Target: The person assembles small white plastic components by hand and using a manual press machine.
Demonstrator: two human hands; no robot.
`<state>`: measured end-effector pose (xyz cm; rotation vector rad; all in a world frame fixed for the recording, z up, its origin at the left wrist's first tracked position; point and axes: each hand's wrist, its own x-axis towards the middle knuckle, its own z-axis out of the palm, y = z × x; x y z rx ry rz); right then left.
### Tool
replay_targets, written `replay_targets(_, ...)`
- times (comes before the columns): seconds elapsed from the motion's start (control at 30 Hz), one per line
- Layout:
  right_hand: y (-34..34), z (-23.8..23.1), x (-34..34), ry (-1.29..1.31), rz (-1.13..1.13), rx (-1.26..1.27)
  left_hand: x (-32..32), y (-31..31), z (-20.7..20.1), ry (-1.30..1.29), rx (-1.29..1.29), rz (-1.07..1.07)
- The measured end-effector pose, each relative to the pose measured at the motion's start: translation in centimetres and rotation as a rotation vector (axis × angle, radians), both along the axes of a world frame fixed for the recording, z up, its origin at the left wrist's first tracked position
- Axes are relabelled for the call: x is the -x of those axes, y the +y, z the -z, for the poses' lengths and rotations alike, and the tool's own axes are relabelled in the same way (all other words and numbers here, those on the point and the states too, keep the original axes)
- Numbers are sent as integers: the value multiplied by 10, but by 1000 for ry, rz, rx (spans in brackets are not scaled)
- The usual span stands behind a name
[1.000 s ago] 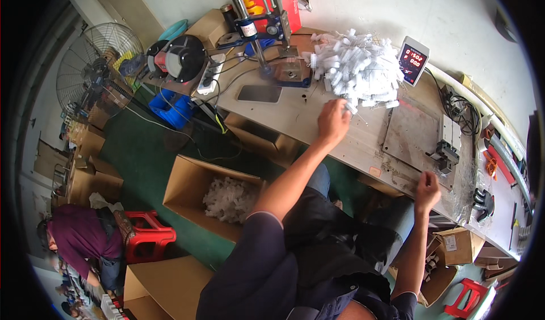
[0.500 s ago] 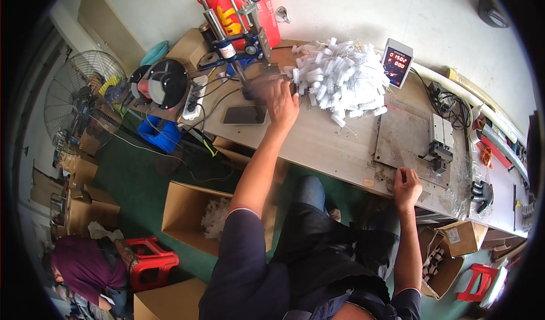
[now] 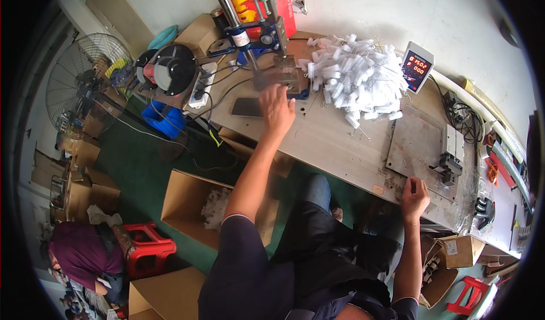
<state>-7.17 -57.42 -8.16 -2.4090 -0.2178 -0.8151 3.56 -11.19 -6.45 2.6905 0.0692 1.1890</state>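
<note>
My left hand point(image 3: 277, 110) is at the bench press point(image 3: 267, 36), its fingers extended and apart just below the blurred end of the press's lever point(image 3: 260, 77). Whether the fingers touch that lever I cannot make out. Beside this hand lies a dark phone point(image 3: 246, 107). My right hand point(image 3: 416, 198) is closed at the bench's front edge, fingertips pinched together; anything in them is too small to name. Near it is a flat metal plate point(image 3: 414, 147) with a metal clamp block point(image 3: 452, 150). White bristly brushes with thin wire stems form a heap point(image 3: 357, 79) between the hands.
A digital counter box point(image 3: 417, 66) stands right of the heap. Left are a cut-off grinder point(image 3: 170, 73), a power strip point(image 3: 202, 84) and a fan point(image 3: 85, 87). An open carton point(image 3: 187, 206) holds white pieces below. A person in purple point(image 3: 85, 249) is at lower left.
The view has shifted, moving the bench slightly rightward in the picture. My left hand has drawn back a little from the press, showing more of its base. My right hand remains closed at the edge.
</note>
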Motion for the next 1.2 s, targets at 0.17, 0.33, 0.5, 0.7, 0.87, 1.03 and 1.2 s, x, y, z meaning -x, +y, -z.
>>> replay_targets(0.17,-4,3,1,18,1,10,22,42,7,193,-2,12)
replay_targets(0.33,-1,2,1,26,4,-7,37,86,10,247,55,198)
replay_targets(0.5,-4,5,2,35,17,18,57,95,14,246,43,-34)
replay_targets(0.7,-1,5,1,12,2,22,59,132,35,266,150,-79)
replay_targets(0.87,-1,5,1,23,9,22,35,170,20,259,226,20)
replay_targets(1.03,-1,8,2,32,32,24,12,144,25,176,133,-377)
replay_targets(1.2,3,0,0,29,25,50,-6,146,26,247,38,-348)
